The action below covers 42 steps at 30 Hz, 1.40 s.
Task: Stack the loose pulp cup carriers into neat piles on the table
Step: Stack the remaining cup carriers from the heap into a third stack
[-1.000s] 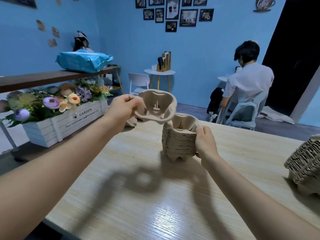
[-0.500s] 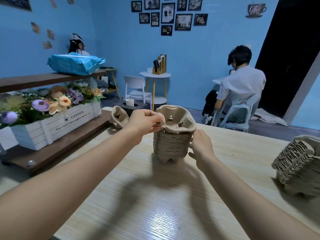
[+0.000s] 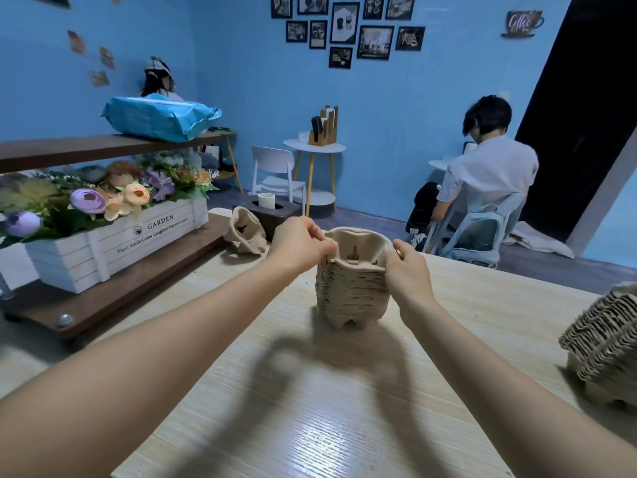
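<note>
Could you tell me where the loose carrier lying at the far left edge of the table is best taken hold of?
Probably by the upper rim of the loose carrier, coming from above: it lies tipped with its cups open toward the camera, so that thin edge is free to pinch.

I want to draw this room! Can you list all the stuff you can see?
stack of carriers: one, beige, table middle
second stack: one, beige, table right edge
loose carrier: one, beige, far left of table
table: one, light wood
flower box: one, white, left shelf
blue package: one, upper shelf
seated person: one, white shirt, back right
left hand: pinches stack's top rim
right hand: grips stack's right side
</note>
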{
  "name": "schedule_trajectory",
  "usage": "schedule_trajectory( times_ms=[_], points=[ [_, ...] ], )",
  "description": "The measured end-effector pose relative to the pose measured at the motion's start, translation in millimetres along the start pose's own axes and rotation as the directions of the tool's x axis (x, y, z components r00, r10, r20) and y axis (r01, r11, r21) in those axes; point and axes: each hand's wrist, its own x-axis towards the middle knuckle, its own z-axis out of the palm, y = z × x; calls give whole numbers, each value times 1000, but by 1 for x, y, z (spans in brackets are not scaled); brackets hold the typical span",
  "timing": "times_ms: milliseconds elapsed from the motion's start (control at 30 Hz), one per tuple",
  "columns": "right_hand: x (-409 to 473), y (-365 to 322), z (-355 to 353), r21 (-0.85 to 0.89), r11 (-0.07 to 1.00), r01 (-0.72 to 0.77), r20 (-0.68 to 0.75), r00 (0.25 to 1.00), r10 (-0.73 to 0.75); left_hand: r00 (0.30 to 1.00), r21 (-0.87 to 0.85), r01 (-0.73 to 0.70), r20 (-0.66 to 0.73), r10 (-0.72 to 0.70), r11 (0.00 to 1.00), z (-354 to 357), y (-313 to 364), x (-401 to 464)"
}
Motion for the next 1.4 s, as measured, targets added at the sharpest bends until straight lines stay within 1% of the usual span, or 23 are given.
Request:
schedule_trajectory(
  times_ms=[133,200,400,500,667,833,967,1067,1167,1300,1400],
  points=[
    [4,8,12,9,1000,-17,3,1000,17,994,84,-81,-70,87,993,-5,-19,8],
    [7,13,20,32,999,-21,-17,1000,21,988,129,-66,-130,83,989,-11,-34,15],
    [3,13,26,79,997,-11,-108,994,20,958,267,123,-284,-44,956,-35,-86,50],
    [3,11,25,104,994,-21,-136,990,35,946,338,176,-317,-64,924,-44,-100,71],
    [6,14,25,105,994,7,-163,987,10,907,389,298,-400,-131,872,-48,-115,107],
    [9,15,25,112,994,-1,-172,985,21,897,428,364,-401,-187,827,-41,-122,125],
    [8,15,23,101,995,10,-175,985,8,863,374,414,-451,-228,830,-40,-126,129],
    [7,15,22,102,995,16,-172,985,2,862,372,422,-447,-239,827,-42,-131,128],
    [7,16,23,106,994,12,-167,986,6,876,354,397,-422,-234,847,-46,-130,119],
    [8,16,21,119,993,-3,-157,987,22,906,320,328,-373,-200,889,-50,-121,102],
    [7,15,21,125,992,-18,-145,989,36,947,206,237,-268,-178,950,-53,-114,85]
  ],
)
